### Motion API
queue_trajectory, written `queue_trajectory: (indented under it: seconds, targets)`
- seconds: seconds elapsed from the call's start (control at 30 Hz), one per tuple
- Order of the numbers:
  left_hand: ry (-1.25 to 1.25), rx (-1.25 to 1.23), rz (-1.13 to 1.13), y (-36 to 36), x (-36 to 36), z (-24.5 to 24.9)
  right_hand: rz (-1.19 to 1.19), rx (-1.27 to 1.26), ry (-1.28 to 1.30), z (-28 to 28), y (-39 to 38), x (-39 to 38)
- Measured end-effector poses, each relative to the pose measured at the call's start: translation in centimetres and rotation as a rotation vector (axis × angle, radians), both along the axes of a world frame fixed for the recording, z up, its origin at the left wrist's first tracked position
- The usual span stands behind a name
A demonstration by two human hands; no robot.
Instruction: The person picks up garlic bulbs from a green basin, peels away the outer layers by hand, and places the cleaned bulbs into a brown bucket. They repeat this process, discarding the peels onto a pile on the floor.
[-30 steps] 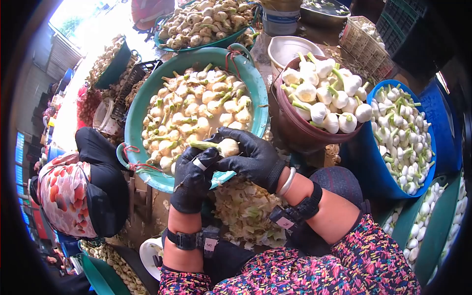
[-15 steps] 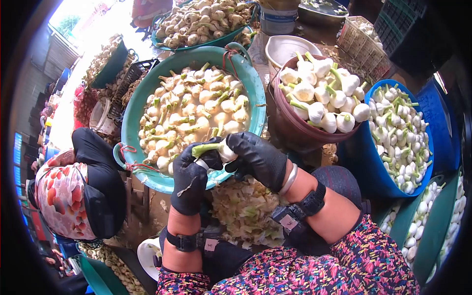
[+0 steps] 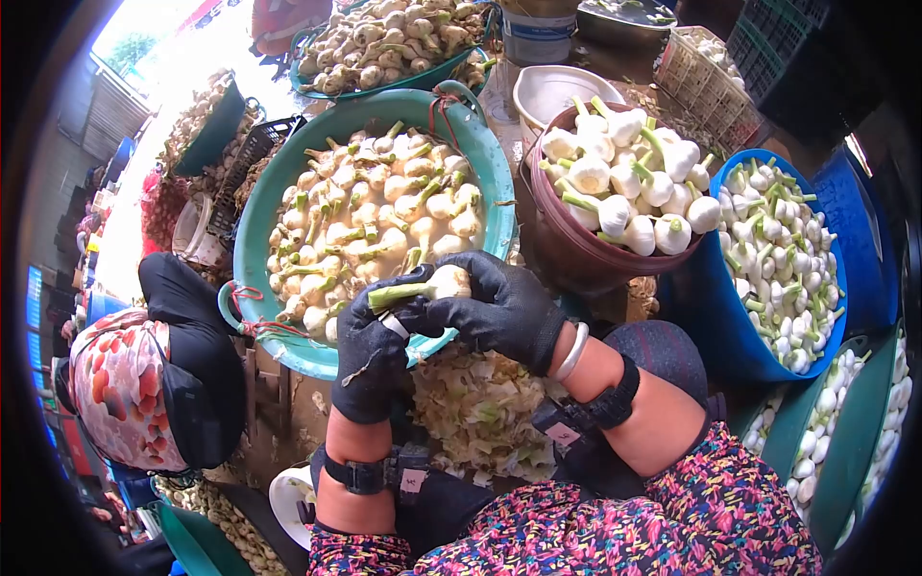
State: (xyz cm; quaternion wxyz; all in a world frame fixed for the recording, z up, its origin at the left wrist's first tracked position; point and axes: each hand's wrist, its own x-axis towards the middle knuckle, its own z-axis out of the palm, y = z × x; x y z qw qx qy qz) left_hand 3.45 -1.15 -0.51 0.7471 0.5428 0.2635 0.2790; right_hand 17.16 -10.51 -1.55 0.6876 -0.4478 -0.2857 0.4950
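Both my hands wear black gloves and meet over the near rim of a green tub (image 3: 252, 202). My left hand (image 3: 373, 346) is closed around the green stem of a garlic bulb (image 3: 449, 282). The fingers of my right hand (image 3: 504, 312) wrap the bulb end from the right and below. A white band shows on a left finger. Inside the tub, many garlic bulbs with cut stems (image 3: 384, 206) sit in cloudy water. Below my hands lies a heap of peeled garlic skins (image 3: 485, 408).
A maroon bucket (image 3: 586, 264) of clean white garlic stands right of the tub, beside a blue bucket (image 3: 706, 322) of more garlic. Another person (image 3: 130, 384) in a flowered covering sits at left. Unpeeled garlic (image 3: 384, 43) fills a basin at the back.
The garlic bulb has turned and lifted slightly, showing more of its side. My right hand has shifted left and under the bulb. My left hand still grips the stem.
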Motion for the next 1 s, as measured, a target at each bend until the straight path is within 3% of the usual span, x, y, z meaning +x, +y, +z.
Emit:
queue_trajectory:
  seconds: [0.03, 0.1, 0.17, 0.23, 0.3, 0.4, 0.47, 0.5, 0.57, 0.6, 0.63, 0.67, 0.7, 0.73, 0.77, 0.83, 0.9, 1.0]
  targets:
    - [0.0, -0.001, 0.0, 0.1, -0.1, 0.1, 0.071, -0.041, -0.029, 0.4, -0.2, 0.3]
    - [0.137, 0.253, -0.119, 0.2, -0.6, 0.4, 0.139, -0.085, -0.058, 1.1, -0.8, 0.7]
    - [0.145, 0.182, -0.143, 0.3, -0.7, 0.9, 0.236, -0.191, 0.083, 1.5, -1.1, 1.1]
    - [-0.049, -0.187, -0.077, 0.0, -0.7, 1.1, 0.24, -0.121, 0.087, 1.0, -0.9, 0.7]
    - [-0.058, -0.185, -0.089, 0.2, -1.0, 1.0, 0.258, -0.045, 0.363, 0.2, -0.6, 0.2]
    - [-0.093, -0.27, -0.044, 0.3, -1.0, 0.8, 0.313, 0.047, 0.583, 0.0, -1.0, 0.2]
    - [0.03, 0.823, 0.005, 1.0, -1.1, -1.2, 0.263, 0.089, 0.537, 0.3, -0.7, 0.7]
    - [0.028, 0.826, 0.008, 1.0, -1.3, -1.3, 0.213, 0.136, 0.492, 0.5, -0.6, 1.0]
    - [0.068, 0.26, 0.056, 1.0, -1.7, -1.2, 0.248, 0.155, 0.522, 0.8, -0.9, 1.4]
    - [0.003, 0.472, -0.013, 1.3, -2.0, -1.6, 0.29, 0.193, 0.65, 0.8, -1.1, 1.5]
    - [-0.119, -0.252, 0.056, 2.4, -2.5, -1.3, 0.338, 0.229, 0.776, 0.7, -1.3, 1.7]
    - [-0.066, -0.06, 0.084, 3.4, -3.2, -0.6, 0.607, 0.491, 0.895, 0.8, -1.3, 3.0]
    - [-0.011, 0.136, 0.109, 4.0, -3.6, 0.0, 0.607, 0.494, 0.893, 1.0, -1.6, 3.3]
    - [-0.058, -0.024, 0.152, 4.0, -3.9, -0.9, 0.476, 0.364, 0.744, 1.4, -2.0, 3.5]
    - [0.041, 0.21, -0.112, 4.8, -4.5, -2.8, 0.342, 0.234, 0.593, 1.8, -2.2, 3.5]
    - [0.214, -0.03, -0.215, 0.0, -1.2, 0.0, 0.25, 0.202, 0.417, 1.4, -1.7, 3.1]
    - [0.247, 0.027, -0.241, -1.0, -0.6, -0.2, 0.138, 0.207, 0.139, 1.0, -1.2, 3.1]
    - [0.118, 0.008, -0.184, -1.0, 0.4, 0.4, 0.237, 0.158, 0.063, 1.8, -1.5, 2.9]
